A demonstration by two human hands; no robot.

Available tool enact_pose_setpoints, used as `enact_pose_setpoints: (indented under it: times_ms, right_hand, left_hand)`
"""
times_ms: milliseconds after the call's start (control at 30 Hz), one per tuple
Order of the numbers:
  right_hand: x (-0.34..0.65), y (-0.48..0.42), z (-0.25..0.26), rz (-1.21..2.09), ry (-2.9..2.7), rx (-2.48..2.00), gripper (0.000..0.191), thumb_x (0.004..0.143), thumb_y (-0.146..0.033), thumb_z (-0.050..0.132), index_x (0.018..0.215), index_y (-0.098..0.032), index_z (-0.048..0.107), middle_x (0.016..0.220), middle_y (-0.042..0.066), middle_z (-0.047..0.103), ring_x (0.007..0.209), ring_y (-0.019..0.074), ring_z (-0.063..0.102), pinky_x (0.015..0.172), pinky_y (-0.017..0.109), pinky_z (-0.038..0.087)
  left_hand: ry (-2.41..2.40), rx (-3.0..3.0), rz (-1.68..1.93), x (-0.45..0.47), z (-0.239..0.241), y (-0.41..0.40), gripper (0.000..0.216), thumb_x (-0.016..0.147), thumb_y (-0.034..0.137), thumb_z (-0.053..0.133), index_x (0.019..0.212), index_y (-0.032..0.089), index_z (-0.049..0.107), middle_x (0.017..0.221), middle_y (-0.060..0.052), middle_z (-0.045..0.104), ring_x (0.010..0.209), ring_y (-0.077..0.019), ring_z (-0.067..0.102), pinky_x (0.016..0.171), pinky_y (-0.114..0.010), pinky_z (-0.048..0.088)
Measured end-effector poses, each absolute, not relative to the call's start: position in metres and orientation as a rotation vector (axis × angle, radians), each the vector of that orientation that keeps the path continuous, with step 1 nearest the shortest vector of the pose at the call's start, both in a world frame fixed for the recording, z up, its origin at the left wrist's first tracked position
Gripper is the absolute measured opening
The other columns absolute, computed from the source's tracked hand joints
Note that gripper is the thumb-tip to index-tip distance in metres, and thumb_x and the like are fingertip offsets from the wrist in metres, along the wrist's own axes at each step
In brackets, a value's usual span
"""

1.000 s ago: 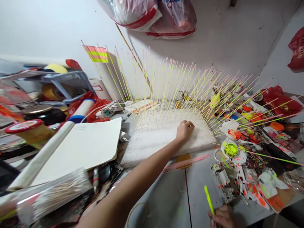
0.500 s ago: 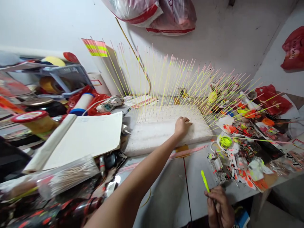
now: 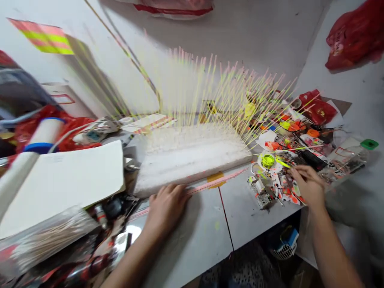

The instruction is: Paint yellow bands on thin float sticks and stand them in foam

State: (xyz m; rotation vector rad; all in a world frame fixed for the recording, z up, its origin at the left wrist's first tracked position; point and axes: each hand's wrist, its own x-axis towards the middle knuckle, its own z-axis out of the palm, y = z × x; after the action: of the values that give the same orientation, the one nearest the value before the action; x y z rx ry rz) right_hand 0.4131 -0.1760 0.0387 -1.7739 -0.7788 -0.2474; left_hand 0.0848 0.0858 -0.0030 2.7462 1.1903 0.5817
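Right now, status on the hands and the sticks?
Left hand flat on table, by pink sticks at foam edge. Right hand pinching yellow stick at paint cup. Painted scraps around cup.

Foam block (image 3: 192, 156) white w/ upright sticks (image 3: 216, 92) in neon yellow & pink; hand-held stick (image 3: 282, 163) neon yellow. Pot (image 3: 268, 161) yellow-green, bag (image 3: 354, 36) red, bottle cap (image 3: 369, 144) green. Flag (image 3: 45, 36) striped pink/yellow.

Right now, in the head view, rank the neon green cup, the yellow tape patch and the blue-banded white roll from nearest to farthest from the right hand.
1. neon green cup: just left of the right hand.
2. yellow tape patch: mid-table, at the foam block's front edge.
3. blue-banded white roll: far left side.
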Motion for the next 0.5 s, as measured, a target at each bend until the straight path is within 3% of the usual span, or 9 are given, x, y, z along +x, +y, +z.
enact_pose_setpoints:
  times_ms: [133,400,500]
  right_hand:
    - [0.458,-0.146,0.060,-0.328,-0.966,-1.991,0.044,0.090,-0.058,0.057,0.088,-0.017,0.073,0.081,0.009,0.075,0.077,0.0251,0.073,0.072,0.034,0.057]
    - [0.479,-0.096,0.053,-0.243,-1.120,-2.223,0.023,0.082,-0.043,0.078,0.075,-0.021,0.077,0.083,0.007,0.077,0.083,0.0253,0.073,0.081,0.034,0.054]
    - [0.478,-0.094,0.051,-0.229,-1.131,-2.261,0.025,0.084,-0.044,0.077,0.077,-0.021,0.077,0.082,0.008,0.076,0.082,0.0249,0.072,0.081,0.034,0.053]
  left_hand:
    - [1.078,2.661,0.634,0.073,-0.013,0.109,0.032,0.088,0.045,0.046,0.082,0.026,0.072,0.089,-0.009,0.073,0.089,-0.0306,0.066,0.070,-0.041,0.049]
    - [0.901,2.592,0.827,0.069,0.000,0.107,0.021,0.082,0.044,0.051,0.071,0.033,0.064,0.074,0.002,0.071,0.071,-0.0242,0.064,0.068,-0.039,0.054]
    - [0.920,2.589,0.884,0.069,0.003,0.103,0.020,0.082,0.045,0.051,0.071,0.035,0.064,0.074,0.004,0.070,0.069,-0.0236,0.063,0.063,-0.038,0.054]
